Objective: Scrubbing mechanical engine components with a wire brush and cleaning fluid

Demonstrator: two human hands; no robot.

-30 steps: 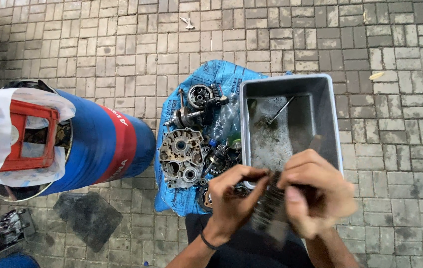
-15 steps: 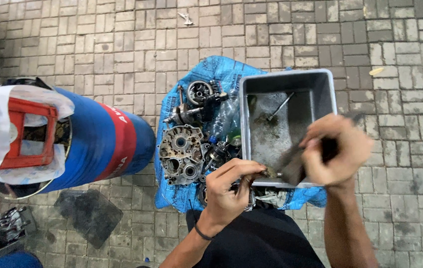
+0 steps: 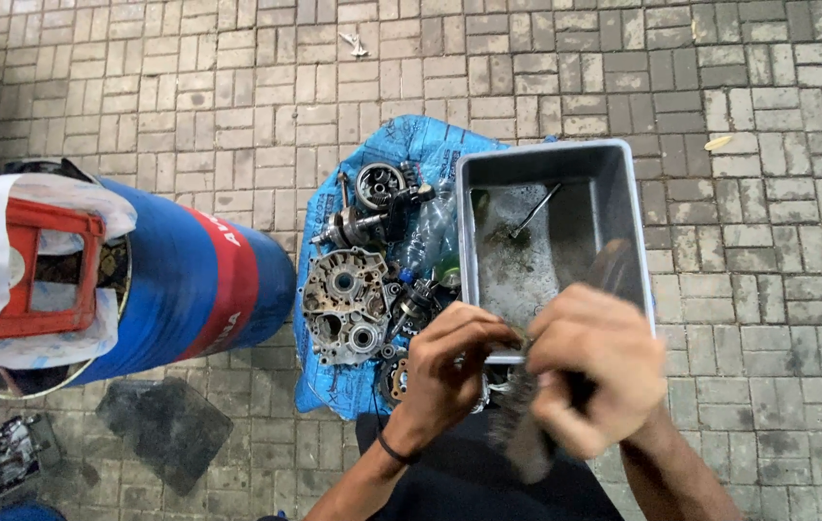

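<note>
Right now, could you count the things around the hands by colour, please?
Blue: 2, the drum and the sheet under the parts.
Grey: 3, the metal tray, the engine casing and the crankshaft.
Red: 1, the crate on the drum.
Dark: 1, the brush in the right hand, beside the left hand.
Total: 7

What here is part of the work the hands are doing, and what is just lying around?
In use: left hand pinching a small part I cannot make out; right hand gripping a blurred brush; grey metal tray.

Lying about: engine parts on a blue sheet; blue drum; red crate.
</note>
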